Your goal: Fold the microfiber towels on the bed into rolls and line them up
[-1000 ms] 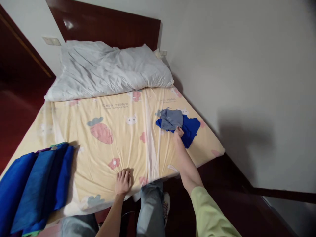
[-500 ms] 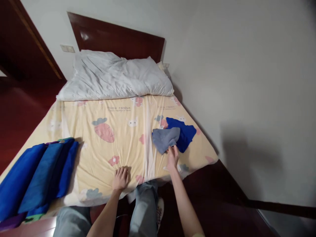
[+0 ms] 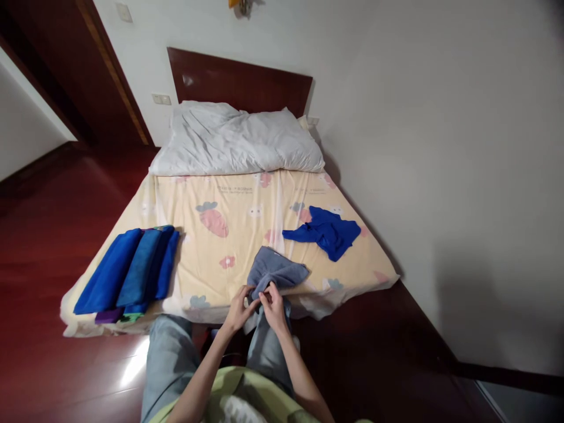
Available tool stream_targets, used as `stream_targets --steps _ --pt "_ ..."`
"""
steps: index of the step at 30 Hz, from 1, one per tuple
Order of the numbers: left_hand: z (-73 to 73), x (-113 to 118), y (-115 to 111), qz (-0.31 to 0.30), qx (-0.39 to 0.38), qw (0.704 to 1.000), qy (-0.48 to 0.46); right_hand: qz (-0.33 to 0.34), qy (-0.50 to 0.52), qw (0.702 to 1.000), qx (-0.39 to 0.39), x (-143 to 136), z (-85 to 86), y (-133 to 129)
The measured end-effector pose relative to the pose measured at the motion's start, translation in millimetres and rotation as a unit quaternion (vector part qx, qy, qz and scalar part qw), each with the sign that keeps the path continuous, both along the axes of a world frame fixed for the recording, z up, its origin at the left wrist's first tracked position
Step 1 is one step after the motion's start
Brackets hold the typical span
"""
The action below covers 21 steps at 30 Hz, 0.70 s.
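A crumpled grey cloth [image 3: 277,269] lies at the bed's front edge, just above my knee. My left hand [image 3: 240,308] pinches its near left edge, and my right hand [image 3: 272,302] grips the cloth close beside it, the fingertips of both hands almost meeting. Beyond and to the right, a rumpled blue cloth [image 3: 332,235] rests by itself on the bed, one narrow end pointing left. Several folded or rolled blue cloths [image 3: 132,267] sit side by side at the left of the bed, with purple and green edges showing beneath them.
The bed [image 3: 185,258] wears a yellow sheet printed with carrots and flowers. A white quilt [image 3: 238,141] lies across its head, against a dark wooden headboard [image 3: 242,79]. A grey wall [image 3: 440,147] runs along the right, and reddish floor [image 3: 39,247] shows at left.
The grey cloth has come off the blue one, toward me and left, and both hands now hold it. My left hand has left the sheet. The view has shifted back.
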<state>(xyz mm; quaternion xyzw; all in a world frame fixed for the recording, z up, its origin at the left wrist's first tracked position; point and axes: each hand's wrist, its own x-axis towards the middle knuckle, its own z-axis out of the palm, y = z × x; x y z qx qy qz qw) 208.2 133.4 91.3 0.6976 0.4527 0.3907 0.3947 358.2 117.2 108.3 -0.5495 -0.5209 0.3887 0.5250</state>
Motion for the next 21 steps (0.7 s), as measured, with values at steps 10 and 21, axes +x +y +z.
stream_targets --steps 10,21 --pt "13.2 -9.4 -16.9 0.030 -0.068 0.997 0.023 -0.037 -0.078 0.996 -0.029 -7.9 16.2 -18.4" --pt "69.3 -45.9 -22.5 0.231 0.011 0.972 -0.030 -0.236 -0.159 0.959 0.016 24.9 12.4 -38.0"
